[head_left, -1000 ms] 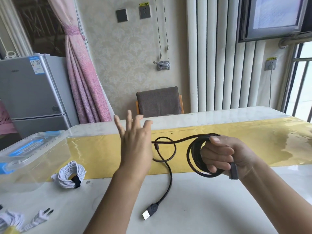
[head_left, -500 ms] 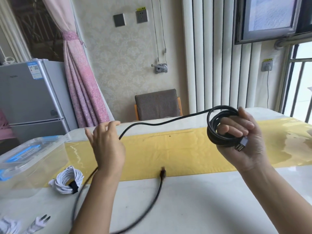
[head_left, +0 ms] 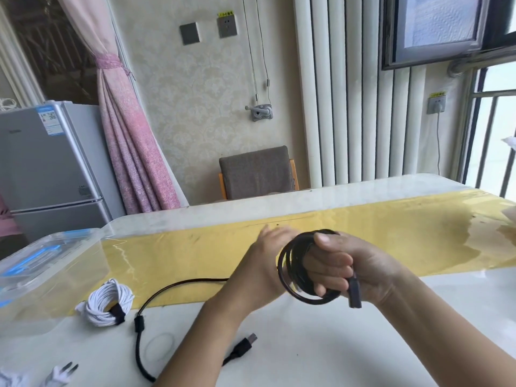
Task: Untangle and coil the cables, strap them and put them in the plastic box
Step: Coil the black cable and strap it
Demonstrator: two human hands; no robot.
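Right hand (head_left: 349, 270): fingers curled tight round the coiled black cable (head_left: 312, 300), held above the table (head_left: 363, 344). Left hand (head_left: 262, 263) is blurred, just beside the coil; can't tell whether it pinches anything. The loose tail lies on the table and ends in a USB plug (head_left: 247, 342). The cable looks light, springy and slick, so the loops will likely pop open. Grip across all turns. The plastic box (head_left: 42, 263) sits at the left.
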